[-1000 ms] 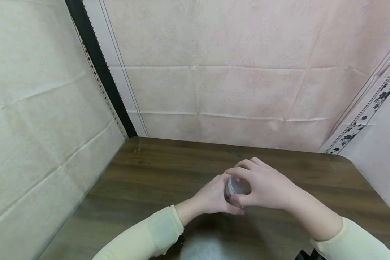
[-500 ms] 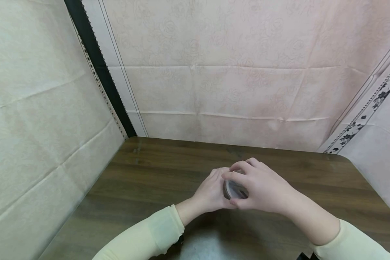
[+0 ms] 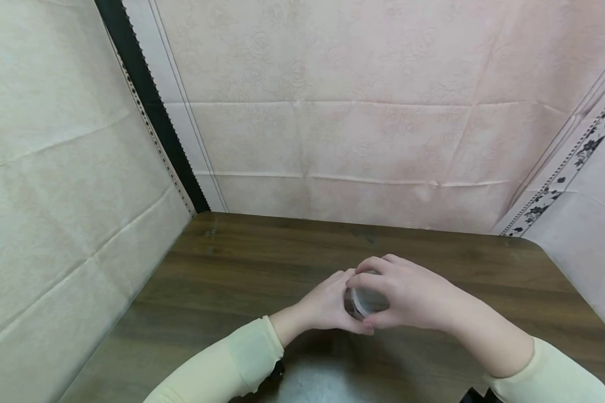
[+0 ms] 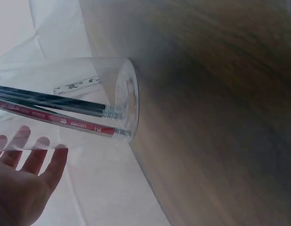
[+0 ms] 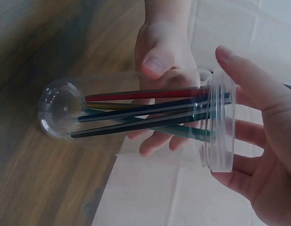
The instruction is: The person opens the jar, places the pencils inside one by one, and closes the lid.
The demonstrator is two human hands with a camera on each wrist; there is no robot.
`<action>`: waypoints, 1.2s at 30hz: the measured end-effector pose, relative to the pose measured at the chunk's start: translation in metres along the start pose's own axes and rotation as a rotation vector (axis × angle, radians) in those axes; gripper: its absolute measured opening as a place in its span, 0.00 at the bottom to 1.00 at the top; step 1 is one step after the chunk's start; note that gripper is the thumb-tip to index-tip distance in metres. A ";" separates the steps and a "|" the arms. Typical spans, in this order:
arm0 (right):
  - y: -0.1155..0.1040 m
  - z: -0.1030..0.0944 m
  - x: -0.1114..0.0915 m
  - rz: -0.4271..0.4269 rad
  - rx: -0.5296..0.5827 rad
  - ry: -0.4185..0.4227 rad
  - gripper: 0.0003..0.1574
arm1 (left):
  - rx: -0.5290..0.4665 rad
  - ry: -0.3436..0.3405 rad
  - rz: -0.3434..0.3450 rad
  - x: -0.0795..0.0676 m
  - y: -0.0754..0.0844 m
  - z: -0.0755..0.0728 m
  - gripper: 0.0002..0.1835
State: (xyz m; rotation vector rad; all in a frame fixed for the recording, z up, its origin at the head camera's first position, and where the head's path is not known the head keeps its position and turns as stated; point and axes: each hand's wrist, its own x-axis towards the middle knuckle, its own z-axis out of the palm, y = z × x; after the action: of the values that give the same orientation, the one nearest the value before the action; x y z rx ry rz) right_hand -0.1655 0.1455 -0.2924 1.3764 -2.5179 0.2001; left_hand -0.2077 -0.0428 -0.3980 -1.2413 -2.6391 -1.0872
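Observation:
My left hand (image 3: pixel 327 305) grips the middle of a clear plastic jar (image 5: pixel 60 110), its thumb in front and fingers behind. Inside the jar stand several pencils (image 5: pixel 145 94), dark, red and green ones among them. My right hand (image 3: pixel 408 294) holds the jar's clear lid (image 3: pixel 372 301), thumb on one side and fingers curled round the other. In the right wrist view the lid (image 5: pixel 225 141) sits at the jar's mouth; whether it is screwed tight I cannot tell. Whether the jar's base touches the table is unclear.
The brown wooden table (image 3: pixel 222 291) lies beneath both hands. Pale patterned cloth (image 3: pixel 333 140) hangs behind it, with more cloth at the left (image 3: pixel 70 196) and right sides. A dark strip (image 3: pixel 151 106) runs down the left corner.
Both hands stay at the jar. My right fingers shift round the lid, and the right hand sits slightly lower than before. The left thumb dips out of sight midway and shows again now.

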 end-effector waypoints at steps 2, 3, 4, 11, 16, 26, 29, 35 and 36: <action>0.000 -0.001 0.000 0.008 0.012 -0.013 0.32 | -0.012 -0.010 0.005 0.000 0.000 -0.001 0.46; -0.001 -0.002 0.000 0.012 0.018 -0.024 0.32 | -0.017 -0.015 0.004 0.000 0.000 -0.001 0.46; -0.001 -0.003 0.001 0.015 0.027 -0.038 0.32 | -0.020 -0.018 0.003 0.000 0.000 -0.001 0.46; 0.001 -0.011 0.000 -0.015 0.103 -0.121 0.33 | -0.087 -0.088 -0.031 0.003 -0.003 -0.004 0.46; 0.003 -0.014 -0.002 -0.048 0.146 -0.161 0.32 | -0.154 -0.181 -0.036 0.006 -0.006 -0.007 0.45; -0.004 -0.010 0.001 0.266 0.055 -0.137 0.32 | -0.194 -0.104 -0.090 0.003 -0.001 -0.002 0.43; -0.004 -0.008 0.001 0.372 0.016 -0.116 0.39 | -0.187 -0.060 -0.115 0.002 0.002 0.002 0.43; 0.007 -0.011 0.000 0.459 0.214 -0.178 0.32 | -0.243 -0.039 -0.112 -0.002 0.000 0.003 0.42; 0.009 -0.012 -0.001 0.474 0.257 -0.193 0.31 | -0.258 -0.043 -0.113 -0.002 0.000 0.003 0.41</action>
State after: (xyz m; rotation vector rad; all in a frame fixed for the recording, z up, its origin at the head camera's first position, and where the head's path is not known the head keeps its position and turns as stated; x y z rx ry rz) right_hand -0.1705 0.1543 -0.2813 0.8828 -3.0373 0.5198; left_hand -0.2056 -0.0426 -0.4011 -1.1760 -2.6965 -1.4750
